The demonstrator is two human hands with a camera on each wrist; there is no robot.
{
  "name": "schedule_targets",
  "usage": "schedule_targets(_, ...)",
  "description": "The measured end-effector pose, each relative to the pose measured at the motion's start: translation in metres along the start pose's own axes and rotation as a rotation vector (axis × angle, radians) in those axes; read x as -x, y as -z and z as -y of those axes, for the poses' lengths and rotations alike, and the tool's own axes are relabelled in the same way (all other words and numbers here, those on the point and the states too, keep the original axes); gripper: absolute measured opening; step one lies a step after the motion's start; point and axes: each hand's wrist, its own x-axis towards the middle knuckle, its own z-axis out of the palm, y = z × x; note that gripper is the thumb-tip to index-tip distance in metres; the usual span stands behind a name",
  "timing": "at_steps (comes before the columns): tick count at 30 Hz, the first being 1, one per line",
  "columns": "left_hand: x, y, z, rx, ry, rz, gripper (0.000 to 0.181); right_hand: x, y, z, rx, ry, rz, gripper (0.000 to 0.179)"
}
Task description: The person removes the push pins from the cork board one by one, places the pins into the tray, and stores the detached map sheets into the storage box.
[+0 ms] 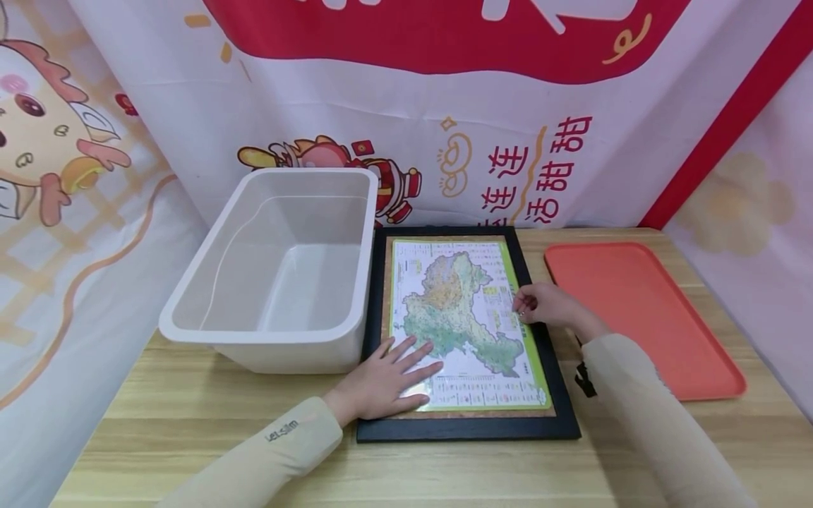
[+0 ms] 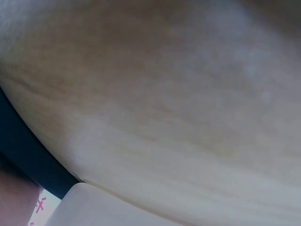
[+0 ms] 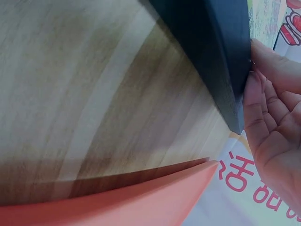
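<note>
A map sheet (image 1: 473, 339) with a green border lies on a cork board (image 1: 386, 282) in a black frame (image 1: 470, 428). My left hand (image 1: 390, 381) rests flat on the map's lower left corner, fingers spread, its wrist over the frame's edge. At the map's right edge, my right hand (image 1: 545, 303) pinches a tiny, shiny, pin-like piece (image 1: 522, 313) between thumb and fingertips, mostly hidden by them. The right wrist view shows those fingertips right at the inner side of the black frame (image 3: 207, 52). Wood and a dark frame strip (image 2: 33, 141) fill most of the left wrist view.
A deep white bin (image 1: 330, 336) stands left of the board, close against its frame. On the right lies a red-orange tray (image 1: 660, 317). Both share the wooden table (image 1: 444, 473) with the board. A printed cloth (image 1: 406, 99) hangs right behind them.
</note>
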Motion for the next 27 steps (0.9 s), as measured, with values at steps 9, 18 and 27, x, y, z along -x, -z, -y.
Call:
schedule_targets(9, -0.0001, -0.0004, 0.0002, -0.01, 0.001, -0.015, 0.059, 0.0027, -0.0004, 0.0041, 0.007, 0.031, 0.002, 0.005)
schedule_targets(18, -0.0013, -0.0015, 0.0002, -0.008, 0.005, -0.007, 0.06, 0.0045, -0.0004, -0.0016, -0.115, 0.004, -0.043, 0.009)
schedule_targets(27, 0.0006, 0.0009, -0.0015, -0.001, 0.011, 0.006, 0.058, 0.0084, 0.0016, -0.0054, -0.092, -0.048, -0.111, 0.01)
